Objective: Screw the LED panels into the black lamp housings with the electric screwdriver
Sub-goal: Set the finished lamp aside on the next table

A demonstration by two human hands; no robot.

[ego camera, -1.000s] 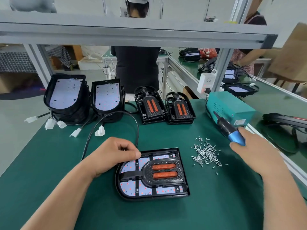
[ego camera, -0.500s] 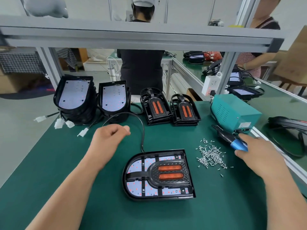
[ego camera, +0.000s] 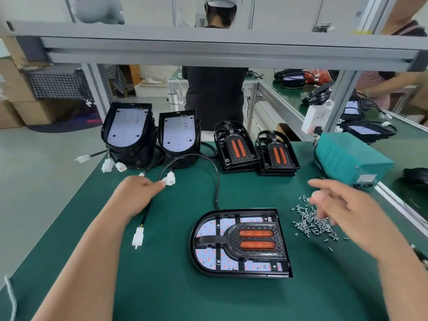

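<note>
A black lamp housing lies flat at the middle of the green mat, with a white LED panel and a black insert with two orange strips inside it. Its black cable loops back and left to a white connector. My left hand pinches that connector with its fingertips. Blurred, with fingers spread and holding nothing, my right hand hovers over the pile of small screws to the right of the housing. The electric screwdriver is not visible.
Two stacks of housings with panels stand at the back left, and two stacks of black inserts at the back middle. A teal power box sits at the back right. A second loose connector lies under my left forearm.
My left hand left the housing and moved back left to the cable connector. My right hand let go of the blue screwdriver and moved over the screws.
</note>
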